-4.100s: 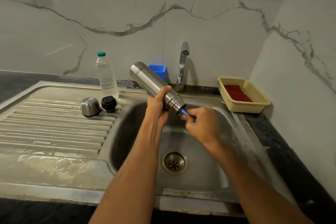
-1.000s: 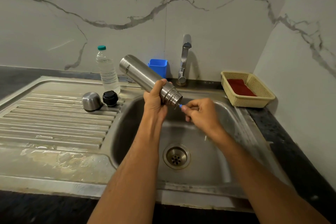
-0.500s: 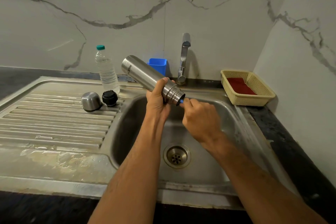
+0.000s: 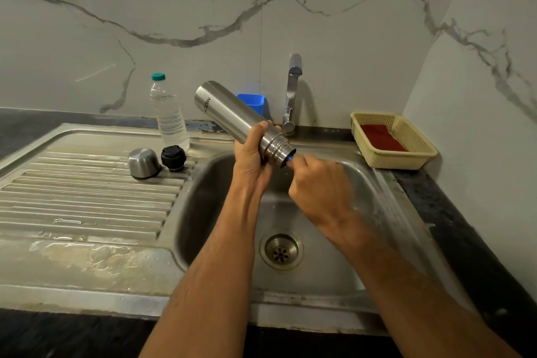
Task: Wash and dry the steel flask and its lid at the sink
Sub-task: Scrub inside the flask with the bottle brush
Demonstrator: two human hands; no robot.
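My left hand (image 4: 252,157) grips the steel flask (image 4: 232,116) near its threaded neck and holds it tilted over the sink basin (image 4: 203,197), base up to the left, mouth down to the right. My right hand (image 4: 319,187) pinches a blue brush handle (image 4: 289,158) that goes into the flask's mouth; only a short blue bit shows. The steel cup lid (image 4: 143,162) and the black stopper (image 4: 173,157) stand on the drainboard (image 4: 87,200) to the left.
A plastic water bottle (image 4: 168,113) with a green cap stands behind the lids. A blue container (image 4: 252,102) and the tap (image 4: 292,90) are at the back wall. A cream basket (image 4: 418,157) with a red cloth (image 4: 380,138) sits at the right. The drain (image 4: 281,250) lies below my hands.
My right hand has pushed the blue handle further into the flask's mouth; earlier more of it showed. The flask has stayed tilted in my left hand.
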